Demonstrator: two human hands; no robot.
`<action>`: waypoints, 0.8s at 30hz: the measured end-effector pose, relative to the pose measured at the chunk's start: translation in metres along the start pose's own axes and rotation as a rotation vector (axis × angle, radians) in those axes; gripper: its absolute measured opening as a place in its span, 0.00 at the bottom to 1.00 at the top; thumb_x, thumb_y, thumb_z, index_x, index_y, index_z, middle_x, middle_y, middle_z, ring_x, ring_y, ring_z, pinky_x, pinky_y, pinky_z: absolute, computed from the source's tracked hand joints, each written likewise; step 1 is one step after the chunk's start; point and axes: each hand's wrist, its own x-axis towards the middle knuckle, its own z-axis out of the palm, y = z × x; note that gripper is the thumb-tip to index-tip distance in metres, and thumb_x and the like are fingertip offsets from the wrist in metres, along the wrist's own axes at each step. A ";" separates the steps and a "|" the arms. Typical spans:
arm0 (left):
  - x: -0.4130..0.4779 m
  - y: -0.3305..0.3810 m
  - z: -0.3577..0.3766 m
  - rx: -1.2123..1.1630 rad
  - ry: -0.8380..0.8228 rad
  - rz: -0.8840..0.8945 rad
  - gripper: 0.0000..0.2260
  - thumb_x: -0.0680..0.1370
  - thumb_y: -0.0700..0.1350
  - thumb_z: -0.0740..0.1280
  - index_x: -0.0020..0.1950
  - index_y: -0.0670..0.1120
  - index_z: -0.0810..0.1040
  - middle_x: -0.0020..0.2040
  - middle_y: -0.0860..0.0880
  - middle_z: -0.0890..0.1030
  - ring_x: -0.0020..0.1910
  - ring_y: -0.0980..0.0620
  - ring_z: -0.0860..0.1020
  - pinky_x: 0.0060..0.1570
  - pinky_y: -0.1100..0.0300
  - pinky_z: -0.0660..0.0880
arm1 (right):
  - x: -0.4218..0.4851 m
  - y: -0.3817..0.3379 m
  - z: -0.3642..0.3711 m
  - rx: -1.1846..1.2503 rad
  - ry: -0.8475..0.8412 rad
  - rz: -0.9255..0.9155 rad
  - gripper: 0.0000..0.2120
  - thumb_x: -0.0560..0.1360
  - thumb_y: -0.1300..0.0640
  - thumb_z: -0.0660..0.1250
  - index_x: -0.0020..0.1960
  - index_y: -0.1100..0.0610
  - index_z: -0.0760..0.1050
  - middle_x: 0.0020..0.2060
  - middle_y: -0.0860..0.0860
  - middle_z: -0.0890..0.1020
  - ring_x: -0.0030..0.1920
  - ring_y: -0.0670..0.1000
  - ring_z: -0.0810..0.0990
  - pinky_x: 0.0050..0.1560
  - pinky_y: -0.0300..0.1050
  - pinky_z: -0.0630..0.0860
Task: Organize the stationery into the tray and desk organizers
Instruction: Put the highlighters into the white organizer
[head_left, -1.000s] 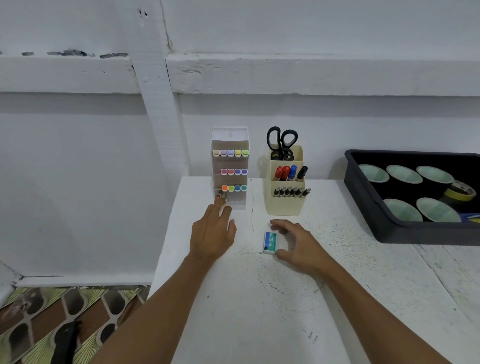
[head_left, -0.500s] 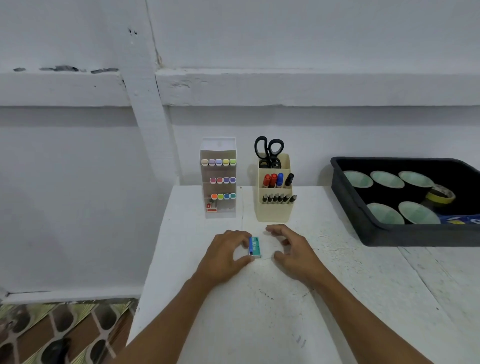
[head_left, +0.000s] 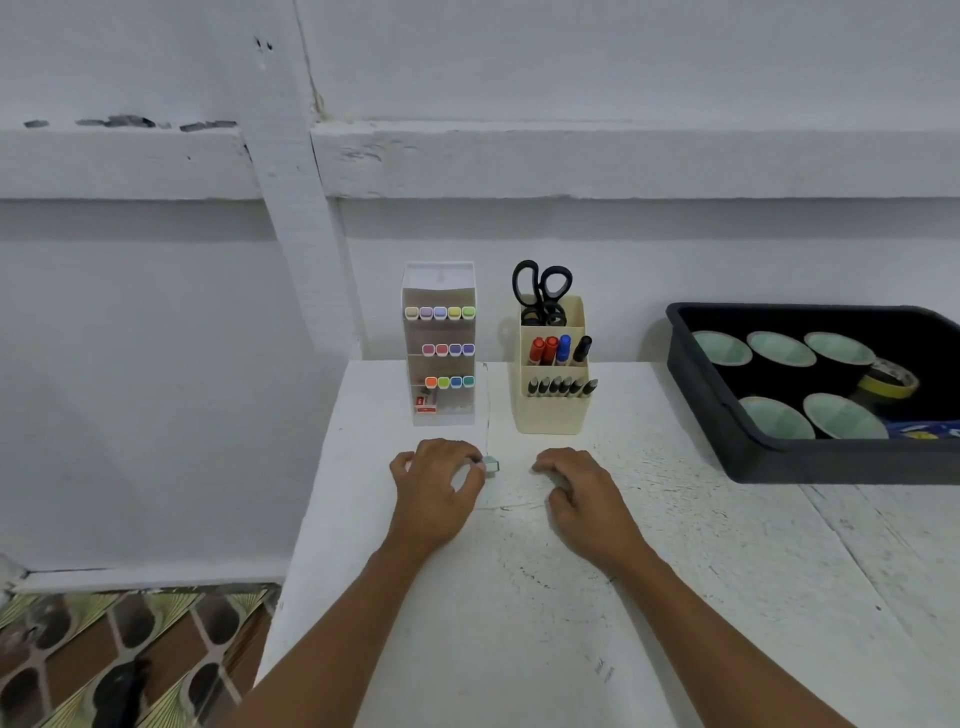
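The small box (head_left: 491, 464) – blurred, teal-edged – is pinched at the curled fingertips of the left hand (head_left: 435, 491), at five o'clock from the clear marker organizer (head_left: 440, 405) on the white table (head_left: 727, 571). At its three o'clock the right hand (head_left: 584, 496) is rested, fingers loosely curled, nothing held.

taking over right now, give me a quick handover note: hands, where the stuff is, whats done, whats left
Left hand: pinches the small teal box at its fingertips, low over the table.
Right hand: rests on the table, holds nothing.
Done: highlighters in the clear organizer; scissors and markers in the beige organizer; rolls in the black tray.
Left: the small teal box is not yet stowed.
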 end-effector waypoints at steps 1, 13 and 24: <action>0.000 0.000 0.000 -0.005 0.010 0.005 0.17 0.75 0.57 0.57 0.56 0.53 0.79 0.59 0.55 0.79 0.63 0.55 0.72 0.68 0.49 0.57 | -0.001 0.001 0.001 -0.051 -0.003 -0.030 0.18 0.72 0.68 0.62 0.58 0.53 0.78 0.57 0.43 0.77 0.61 0.44 0.72 0.62 0.35 0.66; 0.006 -0.008 0.000 0.000 0.056 -0.023 0.24 0.76 0.47 0.70 0.72 0.48 0.70 0.72 0.51 0.70 0.70 0.51 0.68 0.61 0.71 0.62 | 0.000 0.006 0.007 -0.215 -0.038 -0.039 0.17 0.78 0.53 0.63 0.66 0.50 0.75 0.70 0.46 0.72 0.71 0.46 0.66 0.69 0.39 0.55; 0.040 -0.011 -0.012 0.157 0.118 0.074 0.17 0.79 0.39 0.65 0.68 0.43 0.74 0.67 0.44 0.76 0.66 0.45 0.74 0.67 0.54 0.68 | 0.001 0.007 0.007 -0.150 -0.018 -0.046 0.15 0.77 0.57 0.66 0.63 0.53 0.78 0.67 0.48 0.75 0.68 0.47 0.69 0.70 0.47 0.63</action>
